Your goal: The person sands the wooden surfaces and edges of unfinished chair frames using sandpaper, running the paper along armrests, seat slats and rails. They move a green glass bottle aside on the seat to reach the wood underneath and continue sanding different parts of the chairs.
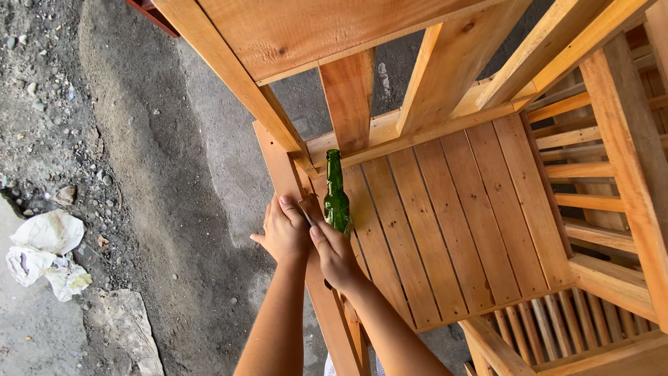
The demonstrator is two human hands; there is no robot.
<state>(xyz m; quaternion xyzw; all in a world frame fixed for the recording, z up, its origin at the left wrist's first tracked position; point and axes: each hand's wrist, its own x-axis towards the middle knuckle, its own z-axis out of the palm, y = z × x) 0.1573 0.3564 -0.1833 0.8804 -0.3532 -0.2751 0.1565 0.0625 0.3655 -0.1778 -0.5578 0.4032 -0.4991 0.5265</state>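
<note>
I see a big slatted light-wood chair seat point(445, 223), frame pieces unpainted. Green glass bottle point(337, 196) stands upright at the seat's front-left corner, touching the rail. L hand point(284, 233) and R hand point(335, 252) both pressed on a small flat scrap point(307, 209) against the rail beside the bottle; fingers curled, grip unclear. Crumpled white paper point(47, 252) far left of seat. Rail work looks midway, imo.
</note>
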